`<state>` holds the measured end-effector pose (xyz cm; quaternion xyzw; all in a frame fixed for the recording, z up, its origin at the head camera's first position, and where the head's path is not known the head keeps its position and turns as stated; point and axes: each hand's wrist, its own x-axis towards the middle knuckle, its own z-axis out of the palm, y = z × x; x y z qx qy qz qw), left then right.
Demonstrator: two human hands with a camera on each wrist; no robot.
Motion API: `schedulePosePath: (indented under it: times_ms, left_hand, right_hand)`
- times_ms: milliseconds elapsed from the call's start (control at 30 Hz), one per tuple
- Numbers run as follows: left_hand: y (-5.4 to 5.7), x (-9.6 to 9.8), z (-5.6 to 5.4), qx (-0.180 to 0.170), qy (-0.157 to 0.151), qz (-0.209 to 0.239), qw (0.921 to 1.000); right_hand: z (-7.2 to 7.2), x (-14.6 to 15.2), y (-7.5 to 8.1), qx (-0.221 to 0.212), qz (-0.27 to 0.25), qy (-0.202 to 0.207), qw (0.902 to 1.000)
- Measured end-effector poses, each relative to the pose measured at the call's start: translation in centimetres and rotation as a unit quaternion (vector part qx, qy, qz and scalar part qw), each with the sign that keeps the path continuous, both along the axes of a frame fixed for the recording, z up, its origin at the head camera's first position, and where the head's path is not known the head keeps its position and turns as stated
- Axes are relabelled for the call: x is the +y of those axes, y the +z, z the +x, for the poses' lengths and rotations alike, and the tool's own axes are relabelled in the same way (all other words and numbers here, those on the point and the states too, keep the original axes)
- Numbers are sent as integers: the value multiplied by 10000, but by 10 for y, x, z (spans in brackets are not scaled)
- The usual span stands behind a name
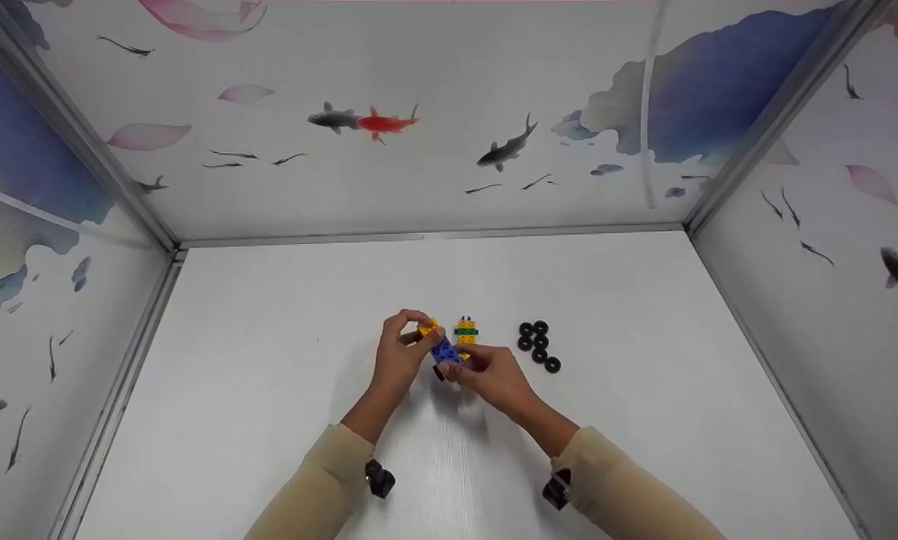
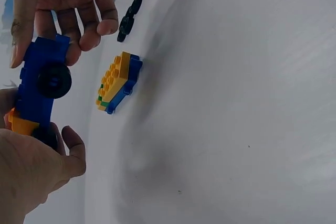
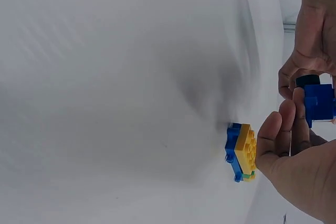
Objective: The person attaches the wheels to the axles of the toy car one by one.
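Observation:
Both hands hold a blue toy block car [image 1: 444, 351] above the white table. My left hand [image 1: 400, 358] pinches its end with the yellow brick [image 2: 23, 125]. At the opposite, blue end, my right hand [image 1: 500, 377] grips between thumb and fingers. A black wheel [image 2: 54, 80] is fitted on the car's side, and another wheel by the left fingers is partly covered. Just beyond the hands, a second block car [image 1: 467, 330] rests on the table, with yellow and green bricks over a blue base; no wheels show on it.
Several loose black wheels [image 1: 540, 341] lie in a cluster to the right of the hands. White panels [image 1: 449, 187] printed with fish and petals enclose the table [image 1: 268, 337] at the back and both sides. A black wrist camera [image 1: 379, 478] sits at the left cuff.

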<state>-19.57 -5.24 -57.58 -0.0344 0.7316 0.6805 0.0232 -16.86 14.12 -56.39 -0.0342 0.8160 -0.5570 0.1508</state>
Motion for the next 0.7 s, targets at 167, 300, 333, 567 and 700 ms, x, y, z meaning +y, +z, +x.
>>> schedulePosePath:
  times_ms: [167, 300, 333, 567, 700]
  left_hand:
    - [1, -1, -1, 30, -114, 94, 9999]
    - [4, -2, -1, -41, -209, 123, 9997]
    - [4, -3, -1, -61, -250, 141, 9996]
    - [6, -5, 1, -176, -813, 460, 9955]
    - [6, -8, 2, -253, -1195, 606, 9907]
  right_hand:
    - [1, -4, 3, 62, -124, -75, 9999]
    - [1, -6, 4, 182, -14, -240, 9995]
    - [1, -6, 5, 219, 42, -280, 9994]
    - [0, -8, 6, 424, 135, -413, 9982]
    - [0, -6, 6, 429, 157, -469, 9979]
